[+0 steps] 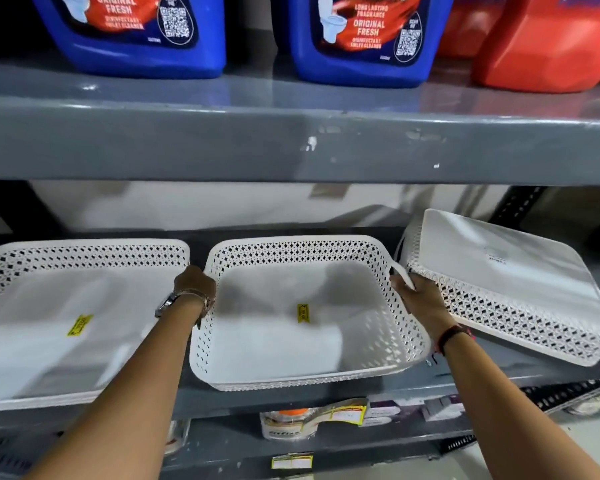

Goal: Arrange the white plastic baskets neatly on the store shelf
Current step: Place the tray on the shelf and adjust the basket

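Three white plastic baskets with lattice walls sit on the grey shelf. The middle basket is upright, with a yellow sticker inside. My left hand grips its left rim and my right hand grips its right rim. The left basket is upright too, with a yellow sticker, and seems to be a nested stack. The right basket lies upside down and tilted, bottom facing up, touching my right hand.
The shelf above hangs low over the baskets and carries blue cleaner jugs and red jugs. A lower shelf holds small packaged goods and price tags. A dark upright post stands at the back right.
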